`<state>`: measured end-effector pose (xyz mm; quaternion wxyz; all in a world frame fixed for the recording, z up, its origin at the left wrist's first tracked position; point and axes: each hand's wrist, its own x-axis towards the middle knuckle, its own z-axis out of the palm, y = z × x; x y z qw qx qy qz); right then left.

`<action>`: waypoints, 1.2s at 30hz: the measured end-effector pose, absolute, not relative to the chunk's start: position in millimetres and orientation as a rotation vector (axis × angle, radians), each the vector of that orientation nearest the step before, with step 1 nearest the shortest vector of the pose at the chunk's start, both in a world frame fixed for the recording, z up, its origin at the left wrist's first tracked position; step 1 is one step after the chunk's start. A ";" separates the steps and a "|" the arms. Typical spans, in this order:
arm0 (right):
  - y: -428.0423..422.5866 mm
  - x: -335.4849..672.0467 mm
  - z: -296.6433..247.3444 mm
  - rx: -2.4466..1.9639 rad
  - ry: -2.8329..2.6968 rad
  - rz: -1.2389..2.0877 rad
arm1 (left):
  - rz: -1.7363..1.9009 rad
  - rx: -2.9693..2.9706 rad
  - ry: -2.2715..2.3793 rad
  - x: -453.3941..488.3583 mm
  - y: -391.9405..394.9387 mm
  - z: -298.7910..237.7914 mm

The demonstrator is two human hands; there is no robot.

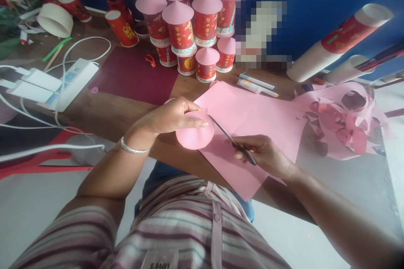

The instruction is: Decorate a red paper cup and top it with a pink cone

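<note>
A round pink paper disc (194, 138) is pinched in my left hand (176, 117), the thumb lying across its upper face. My right hand (265, 153) grips a pair of scissors (232, 139) by the handles. The scissor tips reach the disc's upper right edge; whether the blades are parted is too fine to tell. Large pink paper sheets (252, 113) lie on the table under and beside both hands.
Red paper cylinders with pink cone tops (179, 29) stand at the back. Pink paper scraps (344, 117) are heaped at the right. Markers (257, 86) lie behind the sheets. A power strip (71, 84) with white cables sits left, near a dark red sheet (135, 75).
</note>
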<state>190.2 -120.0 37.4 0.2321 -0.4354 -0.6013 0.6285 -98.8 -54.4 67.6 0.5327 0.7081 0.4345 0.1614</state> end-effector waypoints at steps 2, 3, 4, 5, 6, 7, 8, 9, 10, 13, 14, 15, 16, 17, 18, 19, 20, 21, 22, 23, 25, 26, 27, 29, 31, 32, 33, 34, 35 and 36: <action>-120.1 189.7 37.4 -1.192 -1.653 1.727 | 0.384 1.692 1.040 -98.9 -54.5 67.1; -120.2 189.4 37.2 -1.192 -1.650 1.729 | 0.385 1.693 1.041 -99.0 -54.6 66.8; -120.2 189.1 36.9 -1.194 -1.645 1.732 | 0.388 1.695 1.043 -99.0 -54.6 66.6; -120.2 188.9 36.7 -1.197 -1.641 1.732 | 0.392 1.696 1.046 -99.0 -54.7 66.3; -120.2 188.6 36.5 -1.198 -1.638 1.731 | 0.396 1.695 1.050 -98.9 -54.7 66.1; -120.2 188.5 36.4 -1.200 -1.638 1.726 | 0.399 1.692 1.051 -98.9 -54.8 65.9; -120.1 188.3 36.4 -1.200 -1.640 1.721 | 0.402 1.688 1.049 -99.0 -54.8 65.7; -120.1 188.2 36.6 -1.200 -1.643 1.717 | 0.406 1.683 1.045 -99.1 -54.8 65.5; -120.2 188.2 36.9 -1.200 -1.647 1.713 | 0.408 1.680 1.040 -99.3 -54.9 65.3; -120.5 188.2 37.8 -1.204 -1.656 1.710 | 0.406 1.682 1.040 -100.0 -55.0 64.5; -120.6 188.3 38.0 -1.205 -1.657 1.712 | 0.410 1.686 1.047 -100.2 -55.0 64.2; -120.7 188.5 38.0 -1.207 -1.657 1.715 | 0.416 1.691 1.056 -100.3 -55.1 64.0; -120.8 188.7 37.8 -1.210 -1.655 1.720 | 0.427 1.696 1.064 -100.4 -55.2 63.9; -120.9 189.0 37.4 -1.217 -1.647 1.724 | 0.435 1.698 1.069 -100.3 -55.4 63.9; -121.0 189.5 37.0 -1.230 -1.632 1.727 | 0.441 1.696 1.072 -100.2 -55.6 64.0; -121.1 190.0 36.4 -1.244 -1.611 1.728 | 0.446 1.691 1.073 -100.0 -55.9 64.1; -121.3 190.5 35.9 -1.259 -1.586 1.729 | 0.451 1.684 1.074 -99.9 -56.2 64.3; -121.4 191.0 35.5 -1.274 -1.562 1.730 | 0.462 1.676 1.073 -99.8 -56.7 64.6; -121.6 191.4 35.1 -1.288 -1.546 1.728 | 0.478 1.665 1.073 -99.8 -57.2 64.9; -121.7 191.7 34.9 -1.300 -1.539 1.718 | 0.496 1.655 1.071 -99.9 -57.7 65.2; -121.5 191.6 34.6 -1.321 -1.544 1.678 | 0.534 1.637 1.062 -100.4 -59.1 65.8; -121.2 191.3 34.3 -1.330 -1.548 1.651 | 0.547 1.630 1.060 -100.8 -59.8 65.9; -120.7 191.0 33.9 -1.340 -1.548 1.624 | 0.557 1.625 1.063 -101.2 -60.4 65.8; -119.1 190.4 32.5 -1.361 -1.535 1.567 | 0.578 1.610 1.080 -102.4 -61.6 64.6; -116.8 190.1 30.2 -1.395 -1.518 1.507 | 0.607 1.574 1.104 -103.6 -62.5 62.0; -115.5 190.2 28.8 -1.411 -1.512 1.478 | 0.628 1.550 1.114 -104.1 -62.8 60.3; -114.1 190.3 27.2 -1.424 -1.508 1.449 | 0.649 1.522 1.123 -104.6 -63.1 58.8; -112.8 190.6 25.4 -1.435 -1.504 1.422 | 0.669 1.492 1.133 -104.8 -63.4 57.5; -111.4 190.9 23.4 -1.443 -1.499 1.398 | 0.684 1.459 1.146 -104.9 -63.6 56.6; -110.1 191.4 21.2 -1.449 -1.493 1.373 | 0.697 1.423 1.160 -104.6 -63.8 56.2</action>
